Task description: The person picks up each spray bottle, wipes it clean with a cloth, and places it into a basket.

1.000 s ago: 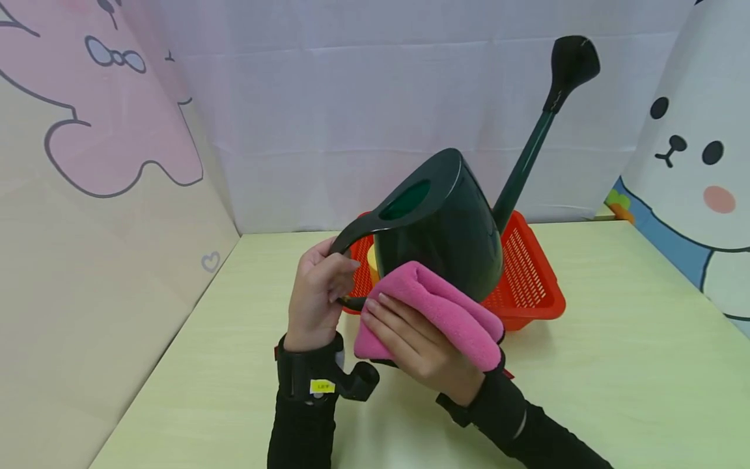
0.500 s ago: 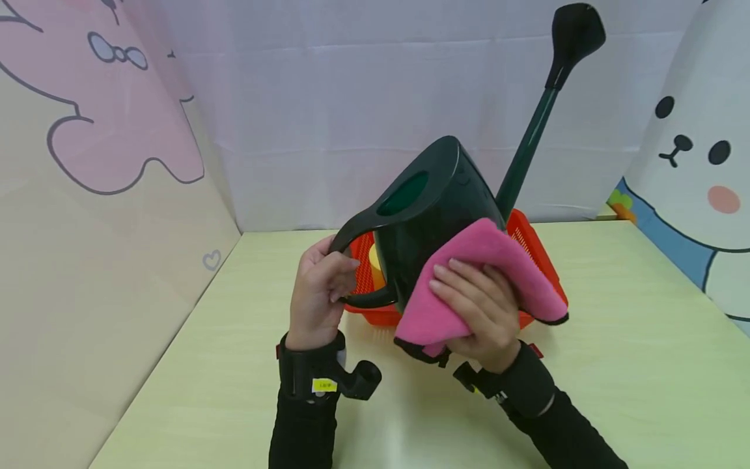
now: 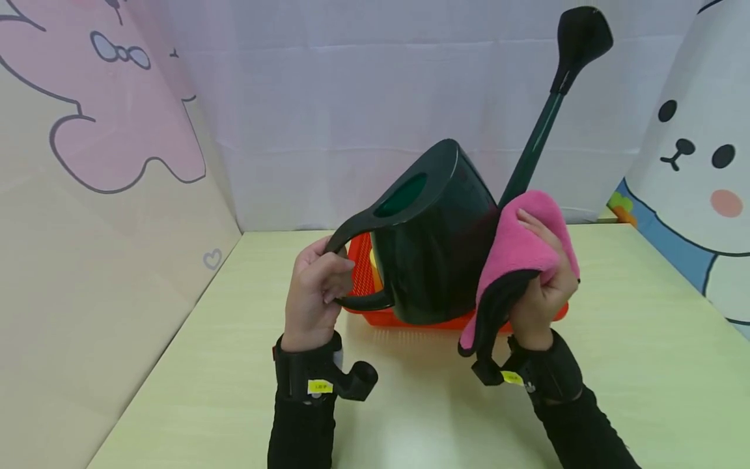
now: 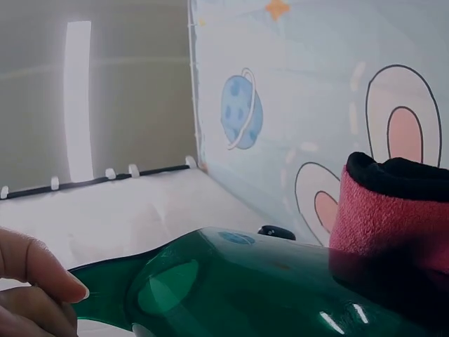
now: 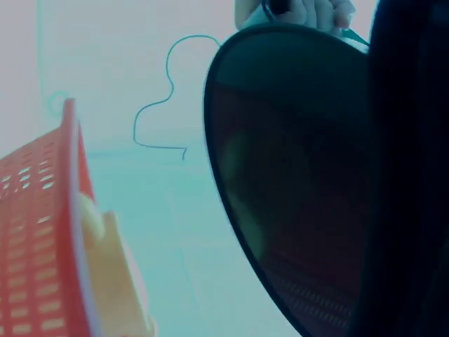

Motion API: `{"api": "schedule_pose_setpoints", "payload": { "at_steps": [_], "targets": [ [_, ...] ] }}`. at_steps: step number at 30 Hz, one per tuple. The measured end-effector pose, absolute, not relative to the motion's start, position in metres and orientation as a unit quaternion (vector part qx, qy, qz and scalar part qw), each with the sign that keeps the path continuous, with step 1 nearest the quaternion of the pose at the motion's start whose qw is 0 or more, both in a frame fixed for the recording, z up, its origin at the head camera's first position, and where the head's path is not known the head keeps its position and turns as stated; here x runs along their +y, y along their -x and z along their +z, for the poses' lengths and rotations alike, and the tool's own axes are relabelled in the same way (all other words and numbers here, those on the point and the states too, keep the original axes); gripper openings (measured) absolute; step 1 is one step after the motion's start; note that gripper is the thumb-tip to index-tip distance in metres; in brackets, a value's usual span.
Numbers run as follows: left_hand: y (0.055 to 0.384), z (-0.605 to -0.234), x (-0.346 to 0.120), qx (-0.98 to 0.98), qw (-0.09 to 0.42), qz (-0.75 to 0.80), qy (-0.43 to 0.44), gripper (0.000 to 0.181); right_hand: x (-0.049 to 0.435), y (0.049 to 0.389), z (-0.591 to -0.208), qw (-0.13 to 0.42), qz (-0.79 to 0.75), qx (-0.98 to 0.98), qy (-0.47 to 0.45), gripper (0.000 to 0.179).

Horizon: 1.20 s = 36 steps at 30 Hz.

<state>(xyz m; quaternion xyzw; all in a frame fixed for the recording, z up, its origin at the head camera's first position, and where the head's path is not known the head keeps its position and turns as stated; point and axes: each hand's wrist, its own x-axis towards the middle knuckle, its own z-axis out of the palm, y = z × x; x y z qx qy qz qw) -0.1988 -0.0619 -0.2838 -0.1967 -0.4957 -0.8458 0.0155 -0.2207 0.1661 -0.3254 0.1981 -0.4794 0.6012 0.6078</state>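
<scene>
A dark green watering can (image 3: 439,254) is held tilted above the table, its long spout with a black rose (image 3: 580,39) pointing up to the right. My left hand (image 3: 316,293) grips the can's handle, fingers curled round it. On the other side my right hand (image 3: 545,280) holds a pink cloth (image 3: 521,241) with a black edge against the can, near the base of the spout. In the left wrist view the cloth (image 4: 393,210) lies over the can's far end. The can's base (image 5: 295,175) fills much of the right wrist view.
Behind and below the can stands a red plastic basket (image 3: 362,273), mostly hidden by it, with something yellow (image 3: 375,264) inside. A white cloth backdrop (image 3: 363,117) hangs at the back of the light table (image 3: 222,378), with printed panels at both sides.
My right hand has wiped the cloth from the can's lower front rightward and up to its right side by the spout. The can has risen slightly; my left hand keeps its grip.
</scene>
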Motion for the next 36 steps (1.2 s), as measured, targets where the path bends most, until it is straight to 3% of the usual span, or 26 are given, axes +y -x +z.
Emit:
{"api": "schedule_pose_setpoints", "payload": {
  "at_steps": [7, 14, 18, 25, 29, 33, 36],
  "targets": [
    [0.199, -0.282, -0.064, -0.5, 0.019, -0.846, 0.182, 0.023, 0.149, 0.217, -0.331, 0.681, 0.483, -0.511, -0.203, 0.039],
    [0.198, -0.283, -0.063, -0.485, 0.024, -0.856, 0.177, 0.023, 0.128, 0.209, -0.341, 0.746, 0.301, -0.524, -0.281, 0.032],
    [0.2, -0.285, -0.061, -0.484, 0.033, -0.855, 0.184, 0.024, 0.119, 0.199, -0.35, 0.716, 0.177, -0.58, -0.347, 0.026],
    [0.2, -0.286, -0.06, -0.486, 0.032, -0.851, 0.194, 0.02, 0.107, 0.173, -0.353, 0.59, -0.058, -0.698, -0.401, 0.027],
    [0.199, -0.286, -0.06, -0.48, 0.023, -0.855, 0.196, 0.02, 0.114, 0.179, -0.35, 0.634, -0.001, -0.653, -0.413, 0.025],
    [0.198, -0.285, -0.062, -0.47, 0.015, -0.859, 0.202, 0.02, 0.127, 0.19, -0.342, 0.702, 0.164, -0.571, -0.392, 0.026],
    [0.197, -0.284, -0.064, -0.464, 0.01, -0.861, 0.209, 0.022, 0.132, 0.196, -0.33, 0.723, 0.312, -0.516, -0.338, 0.031]
  ]
}}
